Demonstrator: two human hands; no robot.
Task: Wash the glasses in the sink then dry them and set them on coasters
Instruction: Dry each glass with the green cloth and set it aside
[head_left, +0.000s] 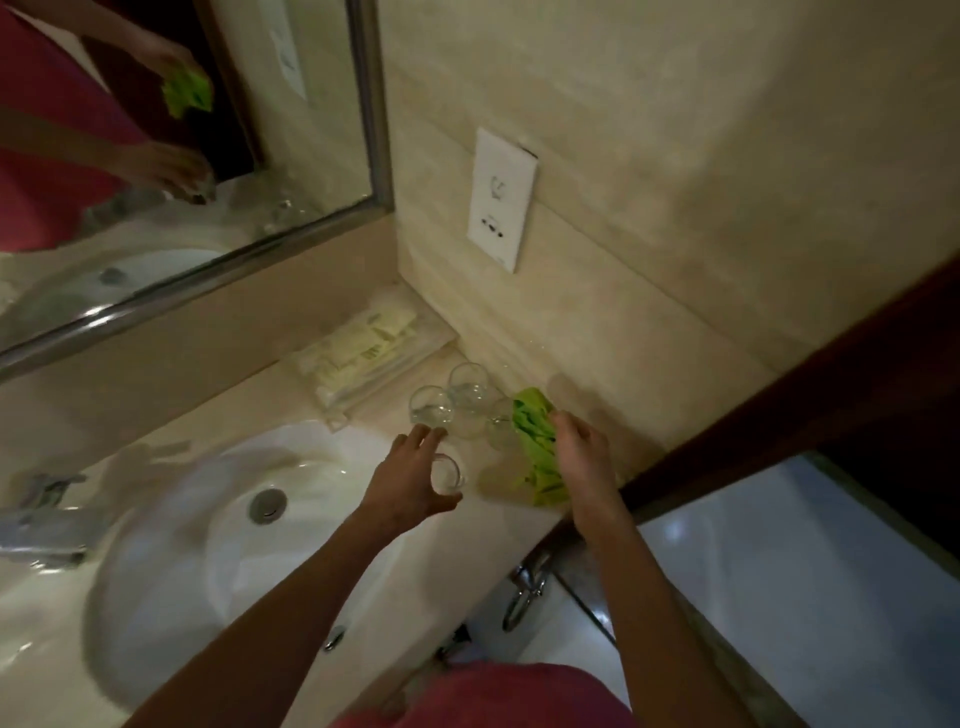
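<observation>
Beside the white basin (171, 499), on the beige counter (498, 514), the left hand (410, 483) curls its fingers and thumb round a clear glass (448, 474) that stands upright just past the basin's rim. The thumb lies on the near side of the glass and the fingers reach over its far side; whether the glass is lifted or resting on the counter cannot be told.

Just beyond those fingers stand three more clear glasses in a close cluster: one glass (431, 406) nearest the fingertips, a second glass (469, 387) behind it towards the wall, and a third glass (500, 423) to the right, partly hidden by a green cloth (537, 447). The right hand (582, 452) grips that cloth, fingers curled into its upper folds, and the cloth hangs down along the inner side of the hand to the counter edge. The two hands are near each other but apart, with bare counter between them.

Farther behind the cluster, in the corner, a clear tray (363, 358) holds pale wrapped toiletry packets. Left of the gripping hand, the basin shows a metal drain (267, 505), and a chrome tap (44, 525) sits at its far left. A framed mirror (182, 156) above reflects both hands and the cloth. A white wall socket plate (501, 200) is set in the tiled wall above the glasses.
</observation>
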